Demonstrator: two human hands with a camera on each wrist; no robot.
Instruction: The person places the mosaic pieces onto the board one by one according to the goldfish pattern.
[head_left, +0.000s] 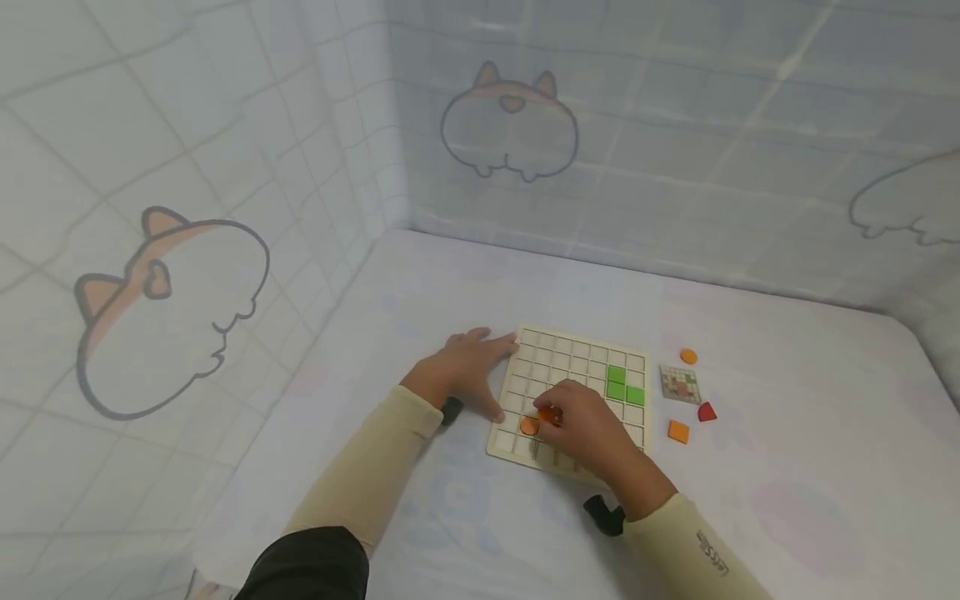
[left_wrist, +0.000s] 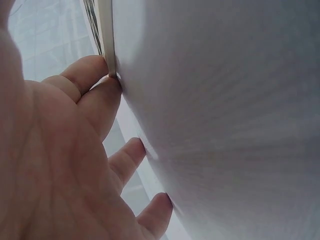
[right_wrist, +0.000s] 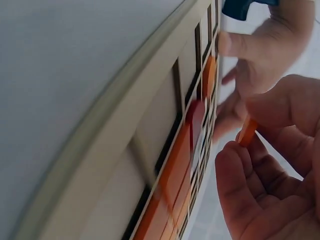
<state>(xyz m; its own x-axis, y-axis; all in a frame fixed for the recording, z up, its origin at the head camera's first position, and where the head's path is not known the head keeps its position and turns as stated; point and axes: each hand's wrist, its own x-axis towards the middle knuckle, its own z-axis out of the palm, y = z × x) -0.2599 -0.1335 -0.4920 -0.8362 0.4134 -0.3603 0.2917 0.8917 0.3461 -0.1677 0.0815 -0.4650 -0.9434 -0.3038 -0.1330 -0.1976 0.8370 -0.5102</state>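
A pale square grid board (head_left: 558,361) lies on the white surface. My left hand (head_left: 468,367) is spread at its left side, thumb and a finger touching the edge. In the left wrist view, fingertips rest against the board's side (left_wrist: 106,35) while two others touch the cloth. Over the lower part of the board, my right hand (head_left: 588,427) pinches a small orange piece (right_wrist: 248,131) between thumb and fingers. Just left of it, an orange disc (head_left: 529,426) sits in a cell. Green squares (head_left: 616,382) fill cells at the right. The right wrist view shows orange tiles (right_wrist: 165,185) and a red piece (right_wrist: 195,117) on the board.
Right of the board lie an orange disc (head_left: 688,356), a small patterned card (head_left: 680,384), a red wedge-shaped piece (head_left: 707,412) and an orange square (head_left: 678,431). Cloth walls with animal drawings rise at the left (head_left: 176,312) and back (head_left: 510,129).
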